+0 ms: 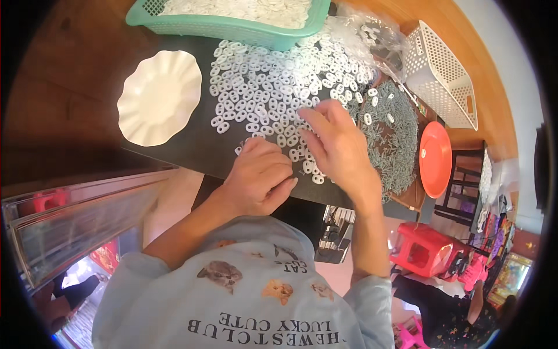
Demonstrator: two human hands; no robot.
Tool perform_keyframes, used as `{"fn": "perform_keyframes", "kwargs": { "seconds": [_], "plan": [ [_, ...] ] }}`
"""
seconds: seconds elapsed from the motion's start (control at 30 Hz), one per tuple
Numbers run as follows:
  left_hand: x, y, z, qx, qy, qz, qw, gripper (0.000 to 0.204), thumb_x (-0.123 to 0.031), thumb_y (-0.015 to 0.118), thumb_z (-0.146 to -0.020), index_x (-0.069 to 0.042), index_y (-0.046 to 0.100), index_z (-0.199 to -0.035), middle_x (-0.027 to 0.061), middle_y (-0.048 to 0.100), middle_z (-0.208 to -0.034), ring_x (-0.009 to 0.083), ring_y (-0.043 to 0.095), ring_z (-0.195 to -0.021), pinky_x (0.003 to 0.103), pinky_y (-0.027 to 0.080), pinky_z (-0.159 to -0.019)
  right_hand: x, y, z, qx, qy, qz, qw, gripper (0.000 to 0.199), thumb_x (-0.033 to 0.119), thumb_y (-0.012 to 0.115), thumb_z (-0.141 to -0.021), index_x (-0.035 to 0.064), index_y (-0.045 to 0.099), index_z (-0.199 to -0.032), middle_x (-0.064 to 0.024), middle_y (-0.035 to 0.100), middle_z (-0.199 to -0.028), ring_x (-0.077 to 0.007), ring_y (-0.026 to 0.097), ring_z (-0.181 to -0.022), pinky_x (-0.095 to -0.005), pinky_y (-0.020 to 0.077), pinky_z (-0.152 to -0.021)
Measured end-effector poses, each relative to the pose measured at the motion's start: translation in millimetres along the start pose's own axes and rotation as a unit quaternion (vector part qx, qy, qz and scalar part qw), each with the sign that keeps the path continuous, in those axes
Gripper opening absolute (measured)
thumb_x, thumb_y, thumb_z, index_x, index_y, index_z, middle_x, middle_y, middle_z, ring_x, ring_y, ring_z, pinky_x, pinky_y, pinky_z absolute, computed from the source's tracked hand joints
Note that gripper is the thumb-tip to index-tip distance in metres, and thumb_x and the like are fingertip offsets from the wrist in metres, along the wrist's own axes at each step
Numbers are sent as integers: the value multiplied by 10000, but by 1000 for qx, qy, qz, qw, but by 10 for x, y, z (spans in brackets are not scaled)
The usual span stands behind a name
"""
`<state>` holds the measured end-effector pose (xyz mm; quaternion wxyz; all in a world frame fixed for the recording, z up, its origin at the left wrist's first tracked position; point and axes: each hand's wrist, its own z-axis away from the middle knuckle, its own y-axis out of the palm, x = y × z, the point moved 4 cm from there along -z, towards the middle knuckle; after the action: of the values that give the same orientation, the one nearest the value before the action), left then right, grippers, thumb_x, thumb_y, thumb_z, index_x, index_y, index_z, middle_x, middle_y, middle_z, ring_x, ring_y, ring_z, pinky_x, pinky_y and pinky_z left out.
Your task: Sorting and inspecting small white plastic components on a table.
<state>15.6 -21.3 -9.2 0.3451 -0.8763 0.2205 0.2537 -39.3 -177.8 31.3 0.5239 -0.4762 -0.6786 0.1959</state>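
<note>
Many small white oval pieces with two holes (250, 107) are spread over the dark table. My left hand (261, 174) is closed at the near side of the spread, fingers curled together. Beside its fingertips a white two-holed piece (238, 150) pokes out with a small grey bit against it; the grip is mostly hidden. To the right, my right hand (340, 145) hovers over the white pieces, thumb and index finger apart, with nothing visible between them. A pile of small grey screw-like parts (392, 139) lies right of that hand, several white pieces on top.
A green basket (279, 38) full of white pieces stands at the far edge. A white scalloped plate (160, 99) lies at left. Rightward are a clear plastic bag (378, 38), a white perforated basket (436, 75) and a red plate (436, 160). Another person (453, 314) is at lower right.
</note>
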Motion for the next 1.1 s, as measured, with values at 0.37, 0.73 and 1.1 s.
{"fn": "perform_keyframes", "kwargs": {
  "seconds": [0.37,0.73,1.1],
  "plan": [
    [3,-6,0,16,-3,8,1000,122,-37,687,-701,-42,595,-782,71,634,-823,262,575,-758,389,396,-730,-403,-45,-333,39,-37,135,989,213,13,643,-813,32,650,-1025,-129,586,-914,-322,603,-862,-400,495,-747],
    [-3,-15,-26,13,1,12,1000,105,-25,674,-715,-42,594,-781,68,633,-812,266,571,-748,385,399,-707,-313,32,-186,128,-44,132,982,120,69,668,-794,48,640,-908,-124,551,-831,-319,603,-793,-426,494,-681],
    [11,-23,11,0,-6,10,1000,109,-15,676,-719,-37,595,-787,69,636,-809,262,580,-758,388,401,-705,-134,126,-254,154,-90,151,972,147,81,698,-752,22,601,-845,-124,540,-810,-325,597,-812,-435,489,-707]
  ]
}}
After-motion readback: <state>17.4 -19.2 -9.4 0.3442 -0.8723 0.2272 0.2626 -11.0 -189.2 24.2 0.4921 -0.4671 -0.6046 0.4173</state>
